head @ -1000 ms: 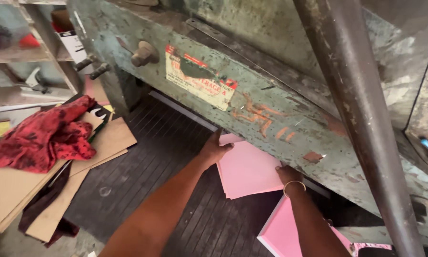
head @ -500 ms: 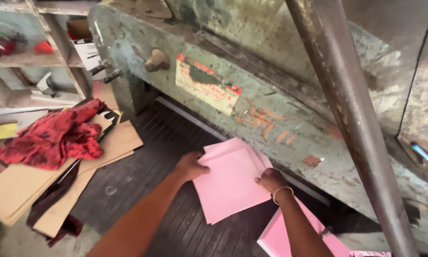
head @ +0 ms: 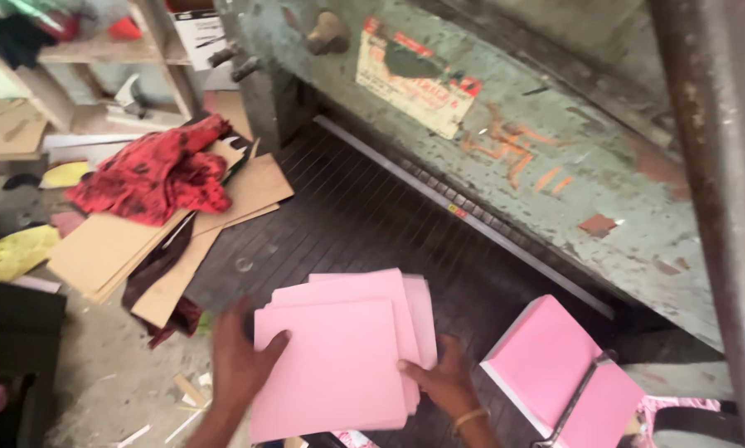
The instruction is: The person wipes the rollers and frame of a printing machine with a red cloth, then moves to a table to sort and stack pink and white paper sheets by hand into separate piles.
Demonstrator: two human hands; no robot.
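Observation:
Both my hands hold a loose stack of pink paper sheets (head: 343, 357) over the dark ribbed bed (head: 364, 224) of a big, worn green cutting machine (head: 538, 133). My left hand (head: 240, 361) grips the stack's left edge with the thumb on top. At the lower right edge my right hand (head: 447, 382), with a gold bangle on its wrist, pinches the sheets. The sheets are fanned slightly, the top ones shifted toward me.
A thicker pink paper block (head: 555, 373) lies on the bed to the right, with a metal rod across it. Brown cardboard pieces (head: 148, 249) and a red cloth (head: 157, 174) lie at the left. Wooden shelves (head: 90, 58) stand behind. A thick steel post (head: 712, 166) rises at right.
Both hands have drawn the pink sheets out from under the machine's clamp, toward me and to the left. The view has shifted down and back with them.

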